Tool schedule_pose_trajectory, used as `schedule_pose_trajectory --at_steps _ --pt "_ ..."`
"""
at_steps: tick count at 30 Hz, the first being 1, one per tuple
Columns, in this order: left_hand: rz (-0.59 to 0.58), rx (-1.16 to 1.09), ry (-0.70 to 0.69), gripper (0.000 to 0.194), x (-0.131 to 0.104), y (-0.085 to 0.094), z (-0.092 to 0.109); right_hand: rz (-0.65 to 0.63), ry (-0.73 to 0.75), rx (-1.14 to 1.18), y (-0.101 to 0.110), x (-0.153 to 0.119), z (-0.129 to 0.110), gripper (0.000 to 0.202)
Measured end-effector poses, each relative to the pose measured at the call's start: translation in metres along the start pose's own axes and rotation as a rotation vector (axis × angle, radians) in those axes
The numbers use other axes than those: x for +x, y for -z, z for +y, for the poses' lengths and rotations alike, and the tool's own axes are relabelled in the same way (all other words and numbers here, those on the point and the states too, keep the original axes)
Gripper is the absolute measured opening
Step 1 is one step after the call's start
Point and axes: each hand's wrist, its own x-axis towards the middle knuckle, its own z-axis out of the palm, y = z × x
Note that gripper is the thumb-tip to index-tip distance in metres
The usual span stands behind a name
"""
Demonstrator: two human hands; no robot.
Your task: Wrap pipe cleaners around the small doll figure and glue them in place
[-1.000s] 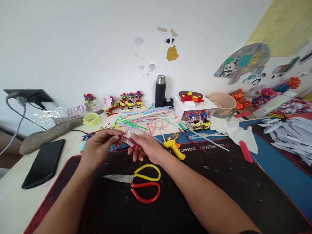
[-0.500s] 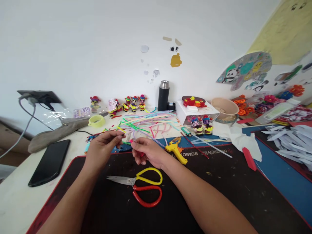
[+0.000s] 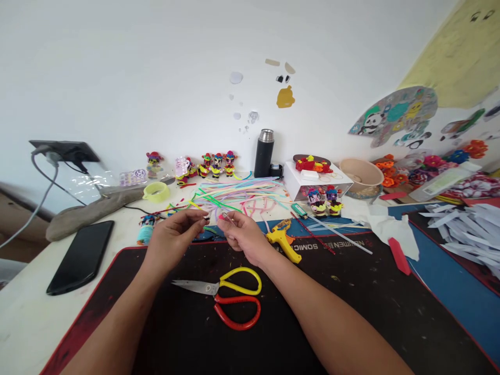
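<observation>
My left hand point(image 3: 177, 237) is closed in a pinch on a tiny dark piece point(image 3: 206, 217), too small to name. Close beside it, my right hand point(image 3: 246, 237) is wrapped round a small pink object with a shiny end point(image 3: 224, 215), mostly hidden by the fingers. Both hands hover over the far edge of the black mat point(image 3: 351, 291). Below them lie scissors point(image 3: 213, 289) with one yellow and one red handle, blades pointing left. A yellow glue gun point(image 3: 283, 239) rests just right of my right hand.
Behind the hands, colourful pipe cleaners point(image 3: 242, 190) lie in a loose pile. Several small figures point(image 3: 216, 164) stand by the wall, near a black thermos point(image 3: 264, 153). A phone point(image 3: 81, 258) lies at left, a white box point(image 3: 318, 179) and paper strips point(image 3: 464, 229) at right.
My right hand has turned and risen slightly, bringing the pink object's shiny end into view. My left hand has shifted a little to the right, still pinching the dark piece.
</observation>
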Motion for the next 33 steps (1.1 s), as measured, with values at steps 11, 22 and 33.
schedule_pose_trajectory --at_steps 11,22,33 --pt "-0.160 0.032 -0.017 0.036 -0.0037 -0.0049 -0.0052 0.037 0.070 -0.175 -0.0032 -0.0016 0.0049 0.044" --pt "-0.177 0.030 -0.032 0.037 -0.0031 -0.0049 -0.0026 0.076 0.040 -0.065 -0.0011 0.0014 0.0039 0.051" --pt "-0.185 0.018 -0.013 0.037 -0.0034 -0.0046 -0.0075 0.035 0.016 -0.095 -0.0035 -0.0019 0.0028 0.045"
